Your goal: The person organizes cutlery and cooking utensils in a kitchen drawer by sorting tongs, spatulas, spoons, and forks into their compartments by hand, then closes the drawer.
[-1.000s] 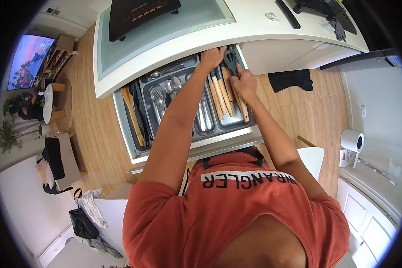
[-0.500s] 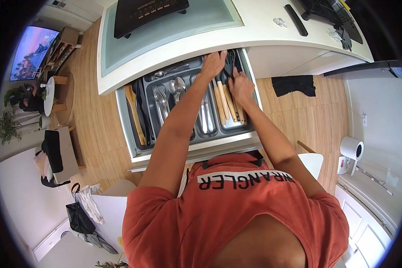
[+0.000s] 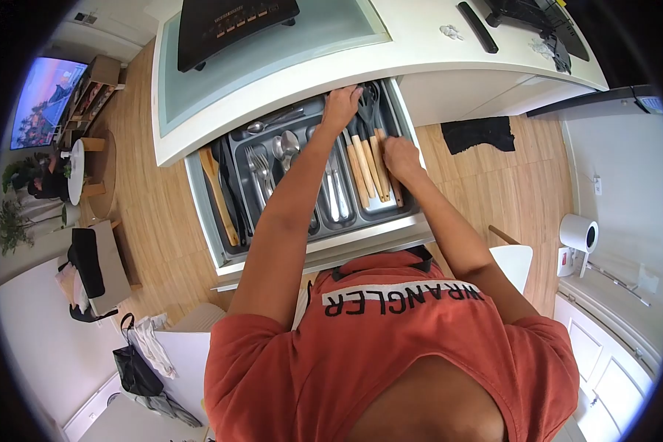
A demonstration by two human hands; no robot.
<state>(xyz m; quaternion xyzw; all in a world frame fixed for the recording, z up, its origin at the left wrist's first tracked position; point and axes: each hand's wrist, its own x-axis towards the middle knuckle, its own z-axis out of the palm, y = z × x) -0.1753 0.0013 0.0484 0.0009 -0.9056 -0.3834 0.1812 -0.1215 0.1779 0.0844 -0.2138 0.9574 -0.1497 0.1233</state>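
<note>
An open drawer holds a grey cutlery tray. My left hand reaches to the back, beside the black heads of several utensils; its fingers are bent and partly hidden, and what they hold cannot be made out. My right hand is closed at the rightmost wooden-handled utensil, along the drawer's right side. More wooden handles lie side by side just left of it. Forks, spoons and knives fill other compartments, partly behind my left forearm.
A wooden spatula and black utensils lie along the drawer's left side. The white counter overhangs the drawer's back, with a black cooktop on it. A black mat lies on the floor to the right.
My left hand has shifted slightly left, away from the utensil heads. My right hand has moved a little down the handles and its fingers have curled in. The view has tilted slightly.
</note>
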